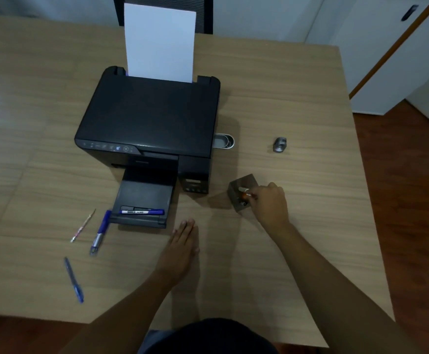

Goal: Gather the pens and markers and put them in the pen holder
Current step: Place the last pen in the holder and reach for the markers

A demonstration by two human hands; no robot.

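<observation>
A square grey pen holder [236, 198] stands right of the printer. My right hand [269, 201] is at its rim, fingers pinched on an orange and white marker [245, 192] that pokes into the holder. My left hand [184, 241] lies flat on the table, fingers straight, holding nothing. A purple marker [142, 212] rests on the printer's output tray. Left of the tray lie another purple marker [100, 232], a thin patterned pen [82, 226] and, nearer me, a blue pen [73, 279].
A black printer [147, 118] with upright white paper [159, 42] fills the table's middle. A small grey oval container [225, 141] sits at its right side, and a grey sharpener-like object [279, 144] farther right. The wooden table [297, 98] ends at right; a chair stands behind.
</observation>
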